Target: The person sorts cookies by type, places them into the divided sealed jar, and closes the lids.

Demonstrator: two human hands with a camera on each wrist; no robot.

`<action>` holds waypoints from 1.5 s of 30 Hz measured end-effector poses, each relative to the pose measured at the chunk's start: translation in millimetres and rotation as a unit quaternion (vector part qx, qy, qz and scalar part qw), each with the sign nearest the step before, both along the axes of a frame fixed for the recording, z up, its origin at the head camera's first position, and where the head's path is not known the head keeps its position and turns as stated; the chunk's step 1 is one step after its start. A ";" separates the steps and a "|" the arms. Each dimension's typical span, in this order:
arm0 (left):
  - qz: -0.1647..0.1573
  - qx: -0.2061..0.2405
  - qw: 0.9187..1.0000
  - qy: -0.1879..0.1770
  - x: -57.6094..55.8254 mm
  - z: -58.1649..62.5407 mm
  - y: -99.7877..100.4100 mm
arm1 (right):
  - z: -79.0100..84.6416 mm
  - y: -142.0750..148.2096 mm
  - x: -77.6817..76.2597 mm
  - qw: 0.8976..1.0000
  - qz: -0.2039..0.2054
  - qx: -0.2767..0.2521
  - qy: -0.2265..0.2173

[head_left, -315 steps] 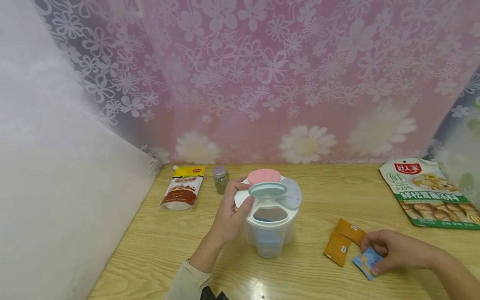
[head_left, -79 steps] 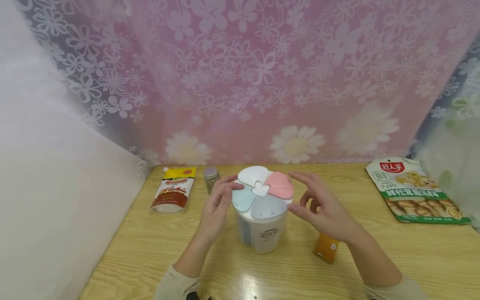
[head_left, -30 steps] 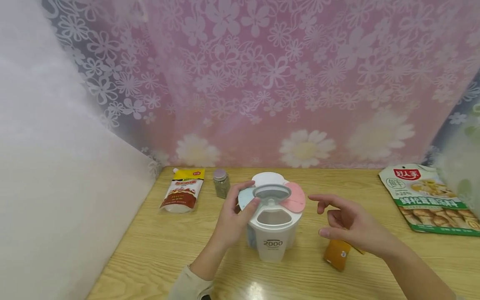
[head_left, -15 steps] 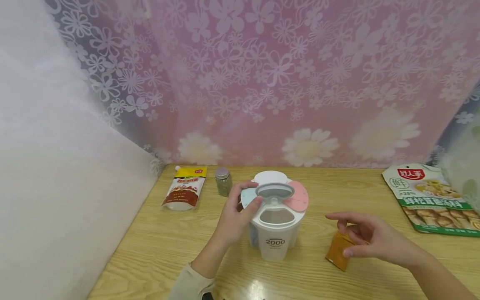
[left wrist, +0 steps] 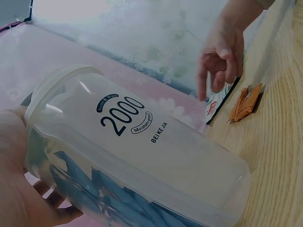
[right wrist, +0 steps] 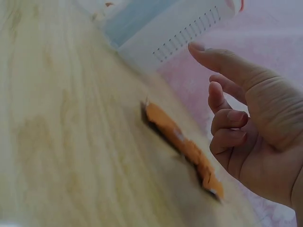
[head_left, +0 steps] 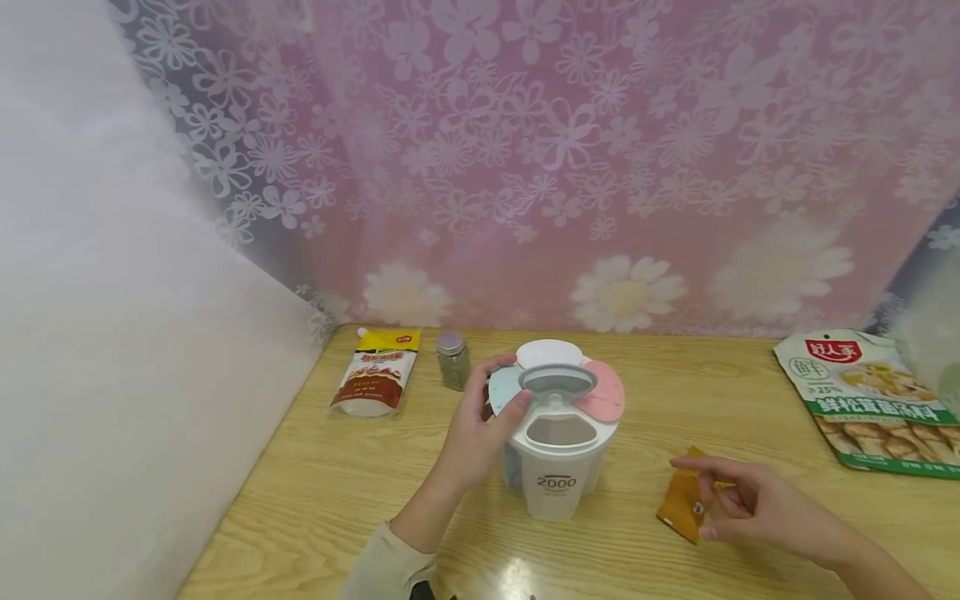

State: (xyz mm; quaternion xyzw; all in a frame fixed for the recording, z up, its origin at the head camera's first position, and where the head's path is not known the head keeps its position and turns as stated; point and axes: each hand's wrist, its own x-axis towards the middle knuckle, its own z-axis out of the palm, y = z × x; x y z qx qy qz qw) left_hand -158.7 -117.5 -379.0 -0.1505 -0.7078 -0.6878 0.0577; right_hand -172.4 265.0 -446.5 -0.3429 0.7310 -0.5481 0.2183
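Observation:
A clear storage container (head_left: 558,483) stands upright on the table, its round lid divided into coloured petal flaps. The grey flap (head_left: 558,381) is raised over the front opening. My left hand (head_left: 476,433) grips the lid's left side, thumb on top. Several blue packets (left wrist: 118,198) show through the container wall in the left wrist view. My right hand (head_left: 768,510) hovers at the orange packets (head_left: 678,507), thumb and index finger spread, other fingers curled. In the right wrist view, a gap separates its fingertips (right wrist: 197,47) from an orange packet (right wrist: 180,142) on the table.
A spouted pouch (head_left: 377,372) and a small glass jar (head_left: 453,367) with a lilac cap stand at the back left. A large mushroom seasoning bag (head_left: 862,400) lies at the right. A floral curtain (head_left: 510,192) closes off the back.
Earlier, my right hand held a blue packet, and the mint flap was raised. Later the lid showed all flaps down; then the grey flap went up. My right hand has since moved to the orange packets.

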 end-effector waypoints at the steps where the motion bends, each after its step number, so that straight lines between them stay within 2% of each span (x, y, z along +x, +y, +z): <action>1: 0.000 -0.002 1.000 -0.001 0.0 0.2 0.2 | -3.6 1.7 1.0 1.000 -0.003 0.007 -0.010; 8: 0.003 -0.007 1.000 -0.006 0.4 0.5 0.3 | -23.9 11.4 3.1 0.996 0.014 -0.008 -0.085; 10: 0.002 -0.005 1.000 -0.008 0.4 0.4 0.2 | -27.0 12.8 3.4 0.996 0.010 -0.001 -0.094; 12: 0.001 -0.004 1.000 -0.009 0.2 0.5 -0.1 | -29.3 13.1 2.8 0.997 0.004 0.016 -0.069; 14: 0.004 -0.002 1.000 -0.012 -0.5 0.8 -0.4 | -30.5 12.7 1.7 0.999 -0.009 0.042 -0.025; 17: 0.007 0.003 1.000 -0.017 -1.3 1.1 -1.1 | -29.8 10.5 -0.7 0.996 -0.023 0.079 0.032; 19: 0.006 0.008 1.000 -0.020 -1.8 1.2 -1.6 | -28.3 8.5 -2.4 0.994 -0.028 0.098 0.049; 24: 0.000 0.016 1.000 -0.018 -1.4 1.6 -2.0 | -27.0 5.6 -5.4 0.990 -0.032 0.128 0.050; 32: 0.001 0.019 1.000 -0.005 -1.6 1.0 0.4 | -29.5 -2.9 -0.2 0.978 -0.062 0.136 0.145; 45: 0.005 0.021 1.000 -0.013 -1.5 -0.8 -0.1 | -28.4 -9.4 5.7 0.961 -0.145 0.162 0.169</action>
